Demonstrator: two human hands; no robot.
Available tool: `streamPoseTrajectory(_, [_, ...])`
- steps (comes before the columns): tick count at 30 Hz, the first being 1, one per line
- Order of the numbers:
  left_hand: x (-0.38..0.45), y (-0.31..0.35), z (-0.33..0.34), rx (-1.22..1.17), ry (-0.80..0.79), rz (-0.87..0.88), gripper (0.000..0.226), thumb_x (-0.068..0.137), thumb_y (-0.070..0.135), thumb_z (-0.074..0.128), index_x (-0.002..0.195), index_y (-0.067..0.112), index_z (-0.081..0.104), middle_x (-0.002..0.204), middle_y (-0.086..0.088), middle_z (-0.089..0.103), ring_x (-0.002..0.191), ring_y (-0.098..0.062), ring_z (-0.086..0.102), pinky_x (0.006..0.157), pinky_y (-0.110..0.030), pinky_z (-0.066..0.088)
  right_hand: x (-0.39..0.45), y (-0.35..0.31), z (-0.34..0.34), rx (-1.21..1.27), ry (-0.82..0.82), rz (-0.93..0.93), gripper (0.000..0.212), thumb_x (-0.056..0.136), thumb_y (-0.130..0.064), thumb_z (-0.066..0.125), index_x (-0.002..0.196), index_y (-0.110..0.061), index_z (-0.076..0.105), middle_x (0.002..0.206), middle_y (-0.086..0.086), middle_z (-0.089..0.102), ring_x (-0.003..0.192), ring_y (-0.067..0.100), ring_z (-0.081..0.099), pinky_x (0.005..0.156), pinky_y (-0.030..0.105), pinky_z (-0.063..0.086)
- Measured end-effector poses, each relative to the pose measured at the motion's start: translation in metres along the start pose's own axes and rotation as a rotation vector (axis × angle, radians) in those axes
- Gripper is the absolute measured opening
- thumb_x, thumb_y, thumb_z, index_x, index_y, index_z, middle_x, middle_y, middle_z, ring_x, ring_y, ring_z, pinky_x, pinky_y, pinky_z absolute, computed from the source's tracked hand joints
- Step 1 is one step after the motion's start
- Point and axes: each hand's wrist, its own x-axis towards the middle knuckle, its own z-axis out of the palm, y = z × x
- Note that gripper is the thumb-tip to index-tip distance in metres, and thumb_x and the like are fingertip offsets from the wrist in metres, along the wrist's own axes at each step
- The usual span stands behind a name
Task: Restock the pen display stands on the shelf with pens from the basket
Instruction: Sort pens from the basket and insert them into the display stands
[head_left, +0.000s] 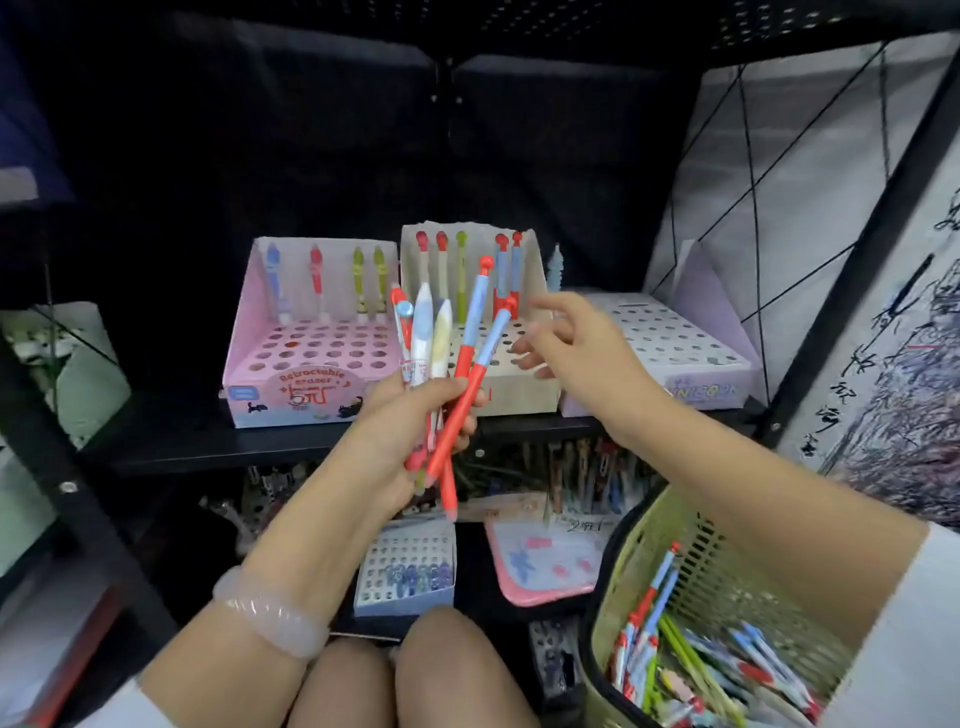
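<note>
Head view: left hand (415, 415) grips a pen bundle (447, 364), axes upright, just left of the empty, spread-fingered right hand (571, 343), apparently over the middle stand (519, 389) at the shelf's front edge.

shop | stationery shelf (311, 447) | priced pen display stands (311, 364)
</note>
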Motion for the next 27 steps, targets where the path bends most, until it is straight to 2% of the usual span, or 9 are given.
streamPoseTrajectory(1, [0.002, 0.002, -0.002, 0.003, 0.022, 0.004, 0.008, 0.090, 0.001, 0.051, 0.087, 0.002, 0.059, 0.060, -0.007, 0.067, 0.041, -0.011, 0.054, 0.039, -0.018, 0.044, 0.001, 0.001, 0.009, 0.147, -0.031, 0.123, 0.029, 0.097, -0.024, 0.047, 0.122, -0.010, 0.054, 0.085, 0.002, 0.065, 0.074, 0.013, 0.063, 0.068, 0.023, 0.053])
streamPoseTrajectory(3, [0.005, 0.003, -0.005, 0.041, 0.046, 0.015, 0.008, 0.090, 0.001, 0.052, 0.087, 0.002, 0.060, 0.060, -0.007, 0.068, 0.041, -0.011, 0.054, 0.039, -0.018, 0.045, 0.003, 0.001, 0.021, 0.349, -0.111, 0.214, 0.029, 0.098, -0.032, 0.046, 0.102, -0.009, 0.063, 0.072, 0.002, 0.063, 0.064, 0.012, 0.061, 0.060, 0.021, 0.053])
streamPoseTrajectory(5, [0.008, 0.002, -0.009, 0.084, 0.059, 0.033, 0.009, 0.090, 0.002, 0.053, 0.088, 0.004, 0.061, 0.062, -0.006, 0.069, 0.042, -0.011, 0.056, 0.042, -0.018, 0.047, 0.006, -0.001, 0.029, 0.431, -0.180, 0.175, 0.027, 0.098, -0.028, 0.047, 0.085, -0.011, 0.064, 0.070, 0.003, 0.062, 0.060, 0.010, 0.058, 0.058, 0.019, 0.052])
streamPoseTrajectory(8, [0.013, 0.001, -0.012, 0.125, 0.062, 0.060, 0.010, 0.090, 0.004, 0.053, 0.090, 0.008, 0.062, 0.063, -0.005, 0.070, 0.045, -0.012, 0.060, 0.044, -0.021, 0.049, 0.015, 0.000, 0.033, 0.440, -0.177, 0.155, 0.026, 0.098, -0.022, 0.047, 0.079, -0.011, 0.060, 0.071, 0.004, 0.061, 0.059, 0.009, 0.056, 0.056, 0.018, 0.050])
streamPoseTrajectory(14, [0.033, 0.012, -0.016, 0.082, 0.126, 0.064, 0.006, 0.092, 0.004, 0.050, 0.092, 0.008, 0.055, 0.058, -0.007, 0.068, 0.041, -0.013, 0.057, 0.039, -0.020, 0.045, 0.077, -0.003, -0.009, 0.233, 0.313, -0.010, 0.025, 0.099, -0.023, 0.042, 0.078, -0.015, 0.054, 0.068, 0.001, 0.062, 0.047, 0.001, 0.058, 0.048, 0.014, 0.046])
streamPoseTrajectory(17, [0.043, 0.016, -0.017, 0.056, 0.129, 0.055, 0.005, 0.093, 0.006, 0.050, 0.095, 0.008, 0.055, 0.057, -0.008, 0.067, 0.040, -0.014, 0.056, 0.038, -0.020, 0.044, 0.112, 0.006, -0.030, -0.063, 0.468, -0.095, 0.017, 0.098, -0.025, 0.044, 0.085, -0.015, 0.050, 0.078, 0.004, 0.066, 0.059, 0.005, 0.062, 0.055, 0.018, 0.049])
streamPoseTrajectory(20, [0.050, 0.017, -0.017, 0.064, 0.127, 0.055, 0.007, 0.093, 0.006, 0.051, 0.098, 0.006, 0.055, 0.058, -0.008, 0.067, 0.042, -0.015, 0.058, 0.039, -0.021, 0.045, 0.131, 0.021, -0.031, -0.296, 0.418, -0.133, 0.015, 0.097, -0.025, 0.048, 0.091, -0.011, 0.049, 0.081, 0.008, 0.064, 0.069, 0.018, 0.062, 0.062, 0.027, 0.050])
streamPoseTrajectory(23, [0.052, 0.016, -0.017, 0.070, 0.123, 0.054, 0.007, 0.092, 0.006, 0.051, 0.098, 0.006, 0.055, 0.060, -0.009, 0.068, 0.044, -0.015, 0.059, 0.040, -0.022, 0.046, 0.137, 0.028, -0.023, -0.431, 0.347, -0.195, 0.015, 0.096, -0.025, 0.048, 0.088, -0.012, 0.047, 0.063, -0.002, 0.052, 0.052, 0.011, 0.049, 0.048, 0.021, 0.040])
streamPoseTrajectory(27, [0.054, 0.015, -0.017, 0.065, 0.136, 0.048, 0.008, 0.092, 0.006, 0.052, 0.099, 0.007, 0.055, 0.063, -0.010, 0.068, 0.045, -0.016, 0.059, 0.040, -0.022, 0.047, 0.141, 0.025, -0.016, -0.528, 0.266, -0.236, 0.015, 0.095, -0.022, 0.050, 0.084, -0.013, 0.048, 0.062, -0.002, 0.049, 0.050, 0.012, 0.047, 0.046, 0.023, 0.038])
